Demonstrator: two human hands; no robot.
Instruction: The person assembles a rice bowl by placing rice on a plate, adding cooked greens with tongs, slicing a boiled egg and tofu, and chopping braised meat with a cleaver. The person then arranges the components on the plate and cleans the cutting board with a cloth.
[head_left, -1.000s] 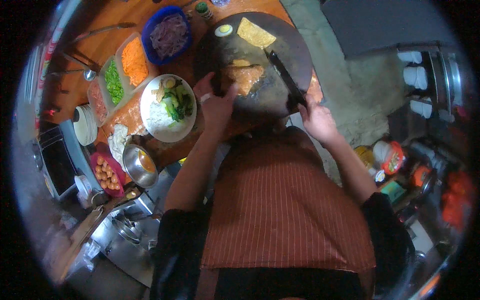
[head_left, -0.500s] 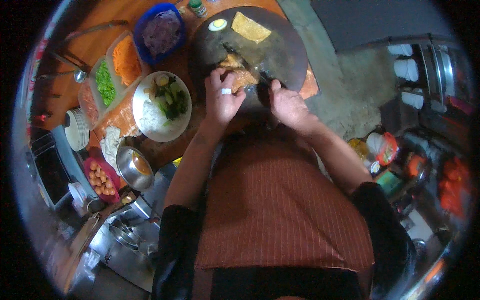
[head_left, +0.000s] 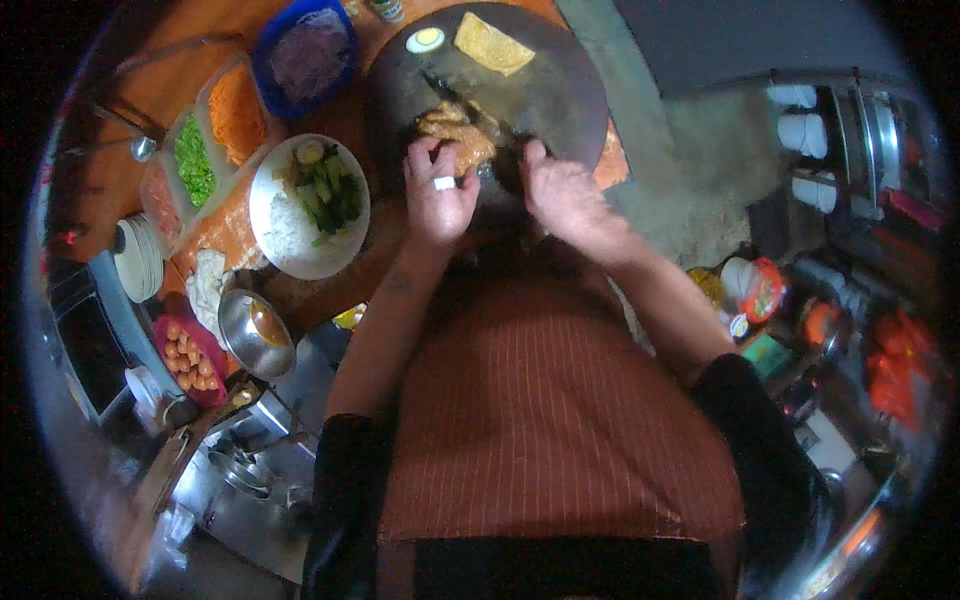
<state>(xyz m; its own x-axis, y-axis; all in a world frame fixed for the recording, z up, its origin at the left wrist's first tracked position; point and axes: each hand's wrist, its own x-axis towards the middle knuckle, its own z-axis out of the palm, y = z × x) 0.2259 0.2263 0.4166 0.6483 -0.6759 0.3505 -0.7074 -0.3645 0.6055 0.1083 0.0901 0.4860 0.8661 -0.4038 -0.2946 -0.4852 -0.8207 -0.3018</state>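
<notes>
Knife with a long, dark blade point(head_left: 462, 107) runs forward and leftward from the right hand point(head_left: 565, 195), whose fingers are closed round its handle, mostly hidden from above. The left hand point(head_left: 440, 200), a white strip round one finger, stands apart from the right; its fingers curl at the near edge of a browned, glossy slab of food point(head_left: 470, 152), partly cut — whether they grip it or only press on it cannot be told. The food lies just beyond the left hand, beside the blade, on a dark round chopping board point(head_left: 560, 90). Farther from both hands, on the same board, sit a halved boiled egg point(head_left: 425, 40) and a flat yellow rectangular sheet of food point(head_left: 494, 44).

To the left of the left hand, on the brown wooden worktop point(head_left: 228, 222), stands a round white bowl point(head_left: 325, 268) of rice and green vegetables. Past it are clear plastic tubs of orange shreds point(head_left: 236, 115) and chopped greens point(head_left: 195, 165) — and, farther forward, a blue plastic basin point(head_left: 268, 65) of purplish shreds. Nearer the person, well left of the hands, a shiny metal bowl point(head_left: 250, 350) holds some yellow-orange liquid.
</notes>
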